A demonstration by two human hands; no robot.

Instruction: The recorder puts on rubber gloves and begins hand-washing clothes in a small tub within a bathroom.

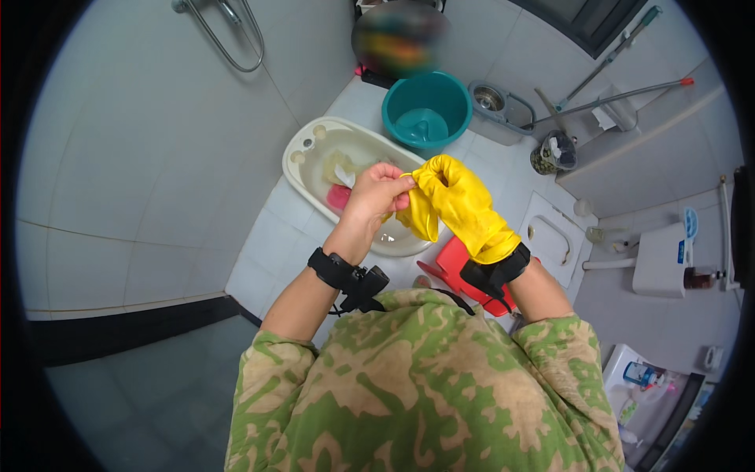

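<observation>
My left hand point(380, 194) is bare and pinches the cuff edge of a loose yellow rubber glove point(423, 215). On my right hand point(460, 197) there is another yellow rubber glove, pulled down to the wrist, and its fingers grip the same loose glove from the other side. The loose glove hangs between both hands, above a cream plastic baby bathtub point(289, 162). Inside the tub lie a pink item point(338, 196) and a pale yellowish cloth or bag point(337, 164), partly hidden by my left hand. Black straps with devices sit on both my wrists.
A teal plastic bucket point(395, 121) stands behind the tub, beside a grey mop bucket point(501, 127) and a small waste bin point(545, 160). A red plastic stool point(451, 262) is below my right hand, left of a squat toilet point(551, 233). Long-handled tools lean at the right wall.
</observation>
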